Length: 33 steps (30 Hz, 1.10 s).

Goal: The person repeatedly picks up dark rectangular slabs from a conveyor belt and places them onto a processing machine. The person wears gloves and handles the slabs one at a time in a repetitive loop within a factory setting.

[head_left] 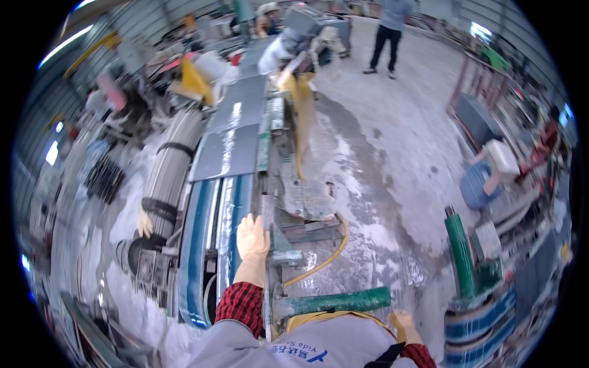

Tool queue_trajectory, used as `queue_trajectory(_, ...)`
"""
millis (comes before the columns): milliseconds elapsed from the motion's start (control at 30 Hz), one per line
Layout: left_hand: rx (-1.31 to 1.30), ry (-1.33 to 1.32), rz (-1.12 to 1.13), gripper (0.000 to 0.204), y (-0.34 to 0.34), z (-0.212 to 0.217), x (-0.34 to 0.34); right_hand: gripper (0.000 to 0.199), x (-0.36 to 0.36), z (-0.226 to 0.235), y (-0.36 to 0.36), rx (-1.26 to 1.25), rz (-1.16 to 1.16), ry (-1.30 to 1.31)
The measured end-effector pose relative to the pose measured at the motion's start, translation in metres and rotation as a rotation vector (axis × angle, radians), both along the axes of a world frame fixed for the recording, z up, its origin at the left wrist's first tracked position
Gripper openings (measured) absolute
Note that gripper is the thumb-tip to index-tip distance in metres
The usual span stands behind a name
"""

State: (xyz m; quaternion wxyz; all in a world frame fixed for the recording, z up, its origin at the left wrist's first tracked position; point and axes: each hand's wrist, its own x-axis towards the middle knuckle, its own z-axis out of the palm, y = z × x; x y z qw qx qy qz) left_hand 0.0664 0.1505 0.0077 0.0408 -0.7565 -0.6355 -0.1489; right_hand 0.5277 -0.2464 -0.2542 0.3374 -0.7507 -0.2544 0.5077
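My left hand (253, 238), in a pale glove below a red-and-black checked sleeve, lies at the right side of a blue conveyor belt (196, 245). Its fingers stretch forward, nothing held between them, over the edge of the metal side frame (262, 202). Grey flat slabs (227, 150) lie in a row on the conveyor just beyond the hand. My right hand (404, 325), gloved too, hangs low at my right near the end of a green roller (343, 300). Its fingers are foreshortened and too unclear to read.
A ribbed grey cylinder (170, 165) stands left of the belt, with a loose pale glove (145, 224) near its lower end. A yellow hose (325, 264) curves over the wet floor. Right are a green post (460, 251) and a blue barrel (480, 184). A person (388, 37) stands far ahead.
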Motion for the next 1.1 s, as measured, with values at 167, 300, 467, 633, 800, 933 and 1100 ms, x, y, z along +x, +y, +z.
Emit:
queue_trajectory(167,0.016,0.072,0.078,0.055,-0.009,-0.018,-0.014,0.024,-0.013,0.038,0.023,-0.139,-0.308,0.263)
queue_trajectory(300,0.057,0.063,0.033,0.053,-0.005,-0.015,-0.004,0.028,-0.009,0.033,0.027,-0.187,-0.277,0.265)
queue_trajectory(467,0.081,0.026,0.014,0.051,-0.005,-0.019,-0.007,0.022,-0.027,0.098,0.056,-0.304,0.099,-0.007)
queue_trajectory(633,0.105,0.022,-0.001,0.05,-0.004,-0.014,-0.006,0.022,-0.016,0.051,0.046,-0.245,0.054,0.124)
queue_trajectory(800,0.15,0.008,-0.036,0.05,-0.007,-0.005,-0.002,0.029,-0.016,0.036,0.042,-0.213,-0.03,0.133)
queue_trajectory(933,0.121,0.003,-0.125,0.05,-0.002,-0.021,-0.011,0.03,-0.015,0.043,0.045,-0.257,0.048,0.097)
queue_trajectory(1100,0.069,-0.003,-0.136,0.053,-0.003,-0.013,-0.009,0.029,-0.021,0.062,0.048,-0.215,0.013,0.095)
